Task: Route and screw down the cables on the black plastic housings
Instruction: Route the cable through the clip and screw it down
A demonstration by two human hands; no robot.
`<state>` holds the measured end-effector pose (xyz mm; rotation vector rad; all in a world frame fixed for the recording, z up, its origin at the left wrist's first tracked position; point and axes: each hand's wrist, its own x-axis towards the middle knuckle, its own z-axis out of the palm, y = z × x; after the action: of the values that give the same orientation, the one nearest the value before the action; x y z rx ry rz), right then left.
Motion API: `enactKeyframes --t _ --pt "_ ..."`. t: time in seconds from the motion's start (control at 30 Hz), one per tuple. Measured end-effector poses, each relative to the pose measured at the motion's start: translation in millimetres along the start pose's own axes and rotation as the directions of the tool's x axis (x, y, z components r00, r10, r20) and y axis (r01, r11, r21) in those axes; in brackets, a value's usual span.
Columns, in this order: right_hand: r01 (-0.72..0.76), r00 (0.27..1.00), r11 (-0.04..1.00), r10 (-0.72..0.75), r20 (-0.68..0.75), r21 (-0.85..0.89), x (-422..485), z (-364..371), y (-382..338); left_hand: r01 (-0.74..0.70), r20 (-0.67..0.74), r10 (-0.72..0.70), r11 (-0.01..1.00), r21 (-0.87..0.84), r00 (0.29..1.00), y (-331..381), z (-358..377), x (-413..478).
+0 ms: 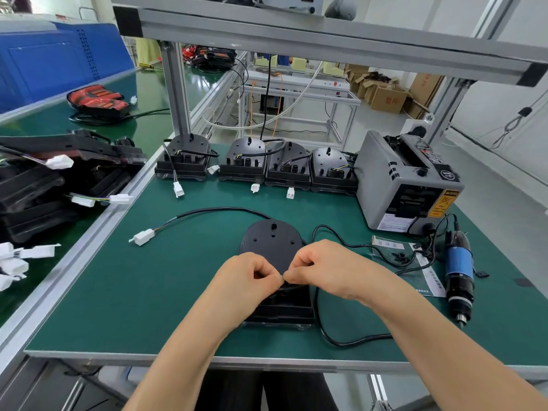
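The green tabletop [142,295] sits under an aluminium frame [326,40], whose posts stand at its far corners. On the belt to the left lies a pile of black housings [44,185] with loose white plugs. A grey tape dispenser [409,185] stands at the far right. A row of four housings [258,164] lines the far edge, their leads hanging forward.

The housing in work [271,241] lies flat at the near middle, rounded end away from the person. Both forearms reach over its near end and hide most of that part. A blue electric screwdriver [459,271] lies on its side well to the right, just beside a printed leaflet [427,274] that carries a few small black screws [400,257]. A black cord [329,336] loops right of the housing and passes under the right forearm.

The left grip [246,280] and right grip [323,268], fingers curled, meet fingertip to fingertip and pinch the cable [293,287] over the housing's near end. From the far end a lead runs left to a white connector [144,236].
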<state>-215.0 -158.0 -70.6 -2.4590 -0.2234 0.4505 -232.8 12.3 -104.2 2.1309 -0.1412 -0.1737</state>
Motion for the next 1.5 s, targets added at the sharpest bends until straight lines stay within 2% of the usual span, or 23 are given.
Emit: enactKeyframes --t 0.43,0.53,0.6,0.73,0.83,1.0,1.13,1.33,1.5 --pt "-0.056 0.996 0.998 0.056 0.068 -0.001 4 -1 0 0.047 0.071 -0.045 0.999 -0.023 0.996 0 -10 -2" --pt "-0.060 0.993 0.998 0.058 0.101 0.018 5 -4 -1 -0.031 0.089 0.016 0.985 0.168 0.996 0 -7 -3" --pt "-0.061 0.992 0.998 0.057 0.117 0.029 5 -5 -1 -0.071 0.069 0.058 0.972 0.223 0.996 2 -4 -4" --pt "-0.063 0.989 0.997 0.057 0.140 0.044 7 -6 1 -0.106 0.048 0.098 0.975 0.197 0.994 3 2 -6" --pt "-0.076 0.987 0.995 0.066 0.149 0.063 7 -8 2 -0.066 0.007 0.066 0.995 0.076 0.998 5 6 -8" --pt "-0.080 0.985 0.994 0.068 0.160 0.068 7 -9 0 -0.044 -0.030 0.044 0.999 0.005 0.999 6 9 -10" --pt "-0.059 0.993 0.998 0.055 0.104 0.031 2 -9 -4 -0.029 -0.057 0.029 1.000 0.006 0.998 6 12 -13" --pt "-0.030 0.998 0.991 0.023 -0.054 -0.134 -8 6 -7 -0.041 -0.086 0.041 0.999 0.000 0.995 5 15 -16" --pt "-0.015 0.993 0.995 0.003 -0.114 -0.102 -13 12 -2 -0.057 -0.115 0.055 0.998 -0.018 0.992 1 17 -18"
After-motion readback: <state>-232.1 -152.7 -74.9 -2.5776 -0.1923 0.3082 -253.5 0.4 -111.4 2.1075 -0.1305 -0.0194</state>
